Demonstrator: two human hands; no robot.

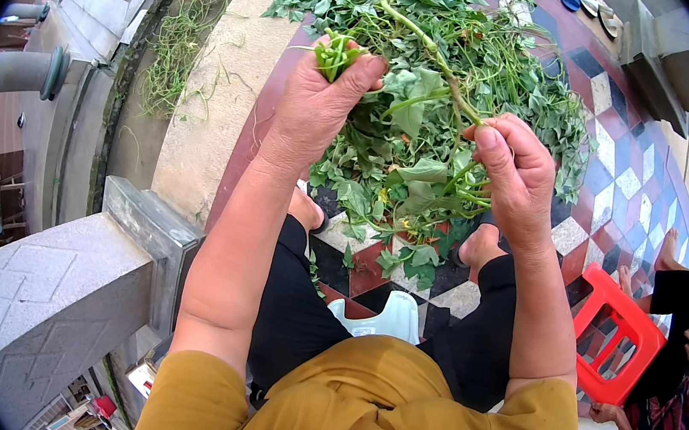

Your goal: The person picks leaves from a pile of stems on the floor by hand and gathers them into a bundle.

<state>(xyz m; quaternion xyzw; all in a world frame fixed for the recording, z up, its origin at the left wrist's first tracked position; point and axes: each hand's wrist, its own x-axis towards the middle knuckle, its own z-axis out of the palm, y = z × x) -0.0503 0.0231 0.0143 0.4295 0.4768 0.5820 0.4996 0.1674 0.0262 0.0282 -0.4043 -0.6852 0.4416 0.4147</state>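
A bundle of green leaf stalks (336, 58) is held in my left hand (333, 94), their cut or snapped ends pointing up past the thumb. Between the thumb and fingers of my right hand (515, 165) is a long, thick vine stem (433, 45) that slants up and left over the greenery. Large leaves (423, 176) on stalks hang beside my right hand. Beneath both hands spreads a broad heap of leafy vines (470, 30), which look like sweet potato vines. Some loose leaves (419, 266) lie on the tiles near my feet.
A pale plastic stool (387, 317) is between my legs. At the right, a person (678, 385) sits beside a red plastic stool (619, 339). Stripped stems (177, 56) lie on the ground at left, past a stone pillar (150, 223). Slippers (593, 4) rest at the top right.
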